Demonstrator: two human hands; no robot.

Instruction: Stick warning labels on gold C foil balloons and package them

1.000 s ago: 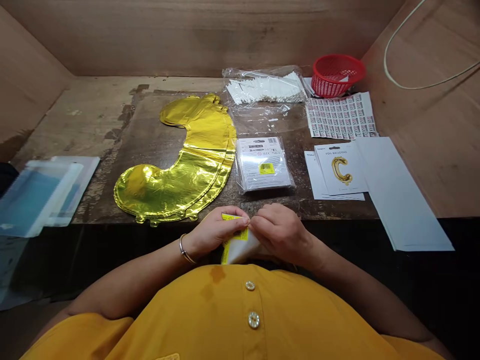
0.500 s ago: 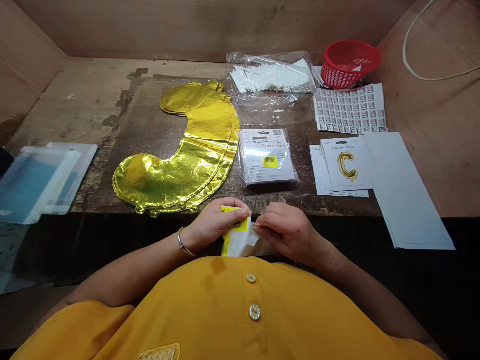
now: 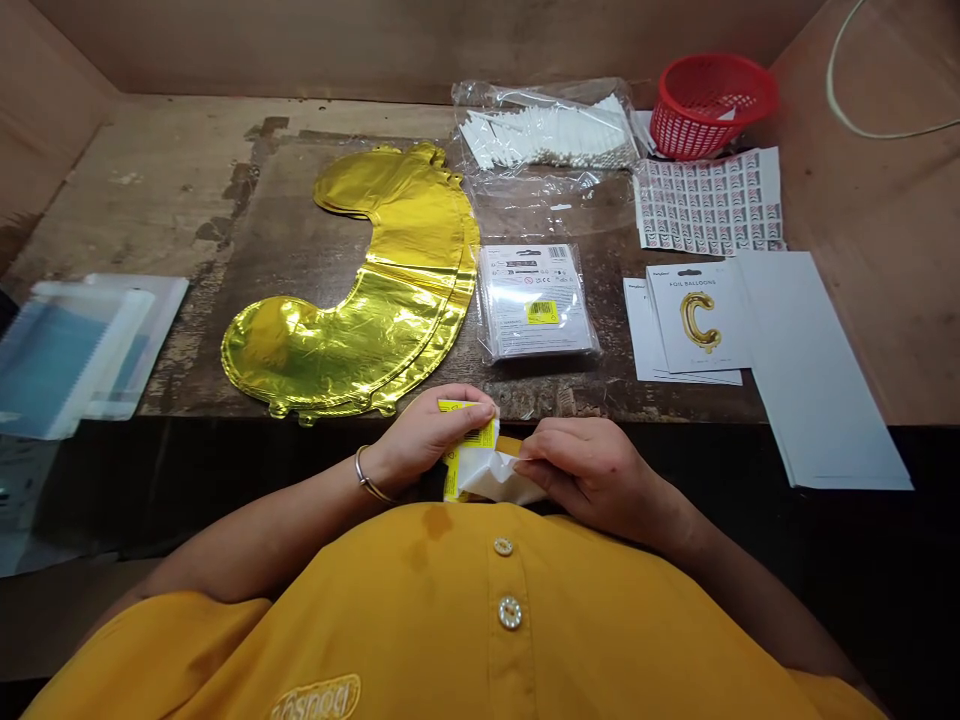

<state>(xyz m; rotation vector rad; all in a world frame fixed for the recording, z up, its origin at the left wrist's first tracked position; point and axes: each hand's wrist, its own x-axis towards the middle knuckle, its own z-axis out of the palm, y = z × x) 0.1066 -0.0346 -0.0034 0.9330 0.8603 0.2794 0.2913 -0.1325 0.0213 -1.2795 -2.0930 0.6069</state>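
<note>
Near my body, below the table's front edge, my left hand (image 3: 431, 437) pinches a sheet of yellow labels (image 3: 452, 470) between thumb and fingers. My right hand (image 3: 581, 462) grips the white backing paper (image 3: 487, 472) of that sheet and pulls it out to the right. Stacked gold foil balloons (image 3: 405, 300), curved in shape, lie flat on the table (image 3: 202, 370) beyond my left hand. Straight ahead is a clear-wrapped pack of white cards (image 3: 536, 300) with a yellow barcode label on top.
White sticks in a clear bag (image 3: 551, 135) lie at the back, beside a red basket (image 3: 712, 105). A printed sticker sheet (image 3: 709, 205), balloon cards (image 3: 694, 320) and long white cards (image 3: 825, 370) are on the right. Clear plastic sleeves (image 3: 67, 360) lie at the far left.
My right hand has moved slightly right and down, drawing the white backing paper further from the yellow labels. The view has tilted a little, shifting the table items upward.
</note>
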